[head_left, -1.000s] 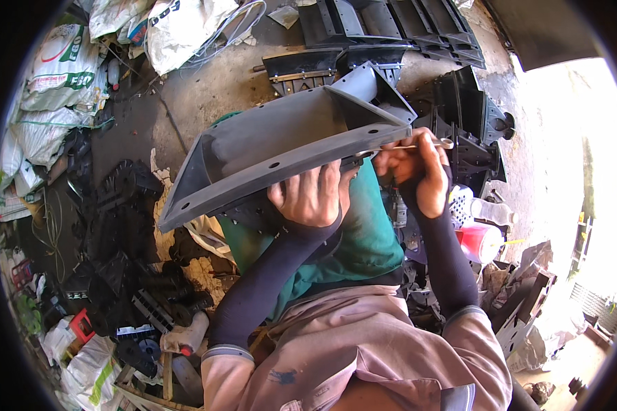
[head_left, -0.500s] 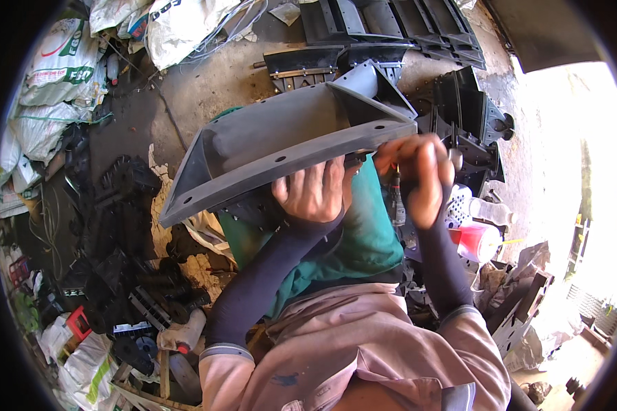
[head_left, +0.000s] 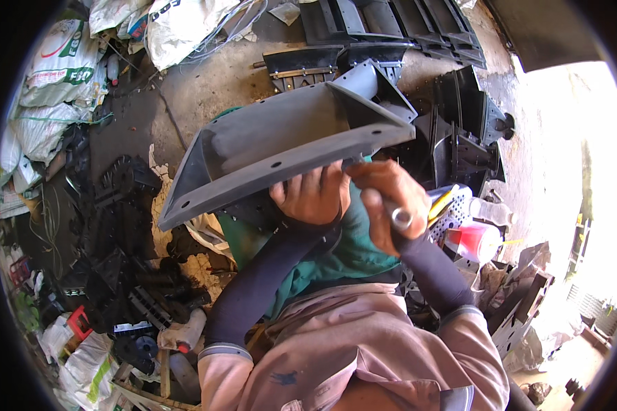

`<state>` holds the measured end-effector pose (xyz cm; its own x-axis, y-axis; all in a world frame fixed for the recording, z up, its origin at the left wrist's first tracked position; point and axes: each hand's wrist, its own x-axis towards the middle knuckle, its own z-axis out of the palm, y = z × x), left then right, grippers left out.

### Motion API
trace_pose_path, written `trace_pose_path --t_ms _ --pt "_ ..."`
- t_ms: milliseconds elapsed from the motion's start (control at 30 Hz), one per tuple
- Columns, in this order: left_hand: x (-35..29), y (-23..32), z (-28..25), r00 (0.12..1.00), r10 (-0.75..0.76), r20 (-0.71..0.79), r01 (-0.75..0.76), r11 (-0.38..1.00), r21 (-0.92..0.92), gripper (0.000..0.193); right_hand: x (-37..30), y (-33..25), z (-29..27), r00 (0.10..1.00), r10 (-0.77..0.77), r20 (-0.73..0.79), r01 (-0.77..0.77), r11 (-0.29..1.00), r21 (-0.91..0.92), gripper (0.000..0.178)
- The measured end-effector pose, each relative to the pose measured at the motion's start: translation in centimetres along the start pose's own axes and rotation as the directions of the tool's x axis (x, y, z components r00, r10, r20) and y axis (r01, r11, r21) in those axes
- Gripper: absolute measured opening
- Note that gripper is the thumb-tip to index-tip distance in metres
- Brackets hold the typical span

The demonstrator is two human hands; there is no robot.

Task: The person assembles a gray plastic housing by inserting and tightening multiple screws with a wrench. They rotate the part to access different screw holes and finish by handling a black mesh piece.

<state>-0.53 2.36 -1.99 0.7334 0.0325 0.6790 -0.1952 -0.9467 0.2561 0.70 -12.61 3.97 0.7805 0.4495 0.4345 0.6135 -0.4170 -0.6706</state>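
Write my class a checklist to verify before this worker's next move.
1. Left hand at the grey metal part's near rim: ok.
2. Right hand gripping the ring-ended tool: ok, ring end visible.
3. Tool's other end seated: cannot tell, hidden.
4. Grey metal part supported by the green-clothed lap: cannot tell, contact hidden.
5. Area beside right forearm uncluttered: not ok, pink cup appears close.

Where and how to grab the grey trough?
The trough is probably best taken by its near flange's left end, from the person's left: that narrow strip extends clear of the left hand beneath mid-flange and the right hand farther right.
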Motion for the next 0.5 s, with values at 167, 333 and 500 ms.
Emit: trace_pose_path --t_ms 167,333,500 --pt "0.0 -0.2 0.2 0.998 0.016 -0.058 -0.016 1.000 0.008 0.027 0.1 2.3 -1.3 0.864 0.486 -0.131 -0.251 0.642 0.725 0.037" --pt "0.1 -0.3 0.4 0.996 0.048 -0.072 -0.047 0.999 0.008 0.027 0.6 2.5 -0.3 0.921 0.358 -0.156 -0.177 0.737 0.652 0.031" --pt "0.6 -0.3 0.0 0.993 0.096 -0.061 -0.092 0.993 0.073 0.026 -1.1 0.4 -0.1 0.985 0.146 -0.087 -0.130 0.978 0.162 0.007"
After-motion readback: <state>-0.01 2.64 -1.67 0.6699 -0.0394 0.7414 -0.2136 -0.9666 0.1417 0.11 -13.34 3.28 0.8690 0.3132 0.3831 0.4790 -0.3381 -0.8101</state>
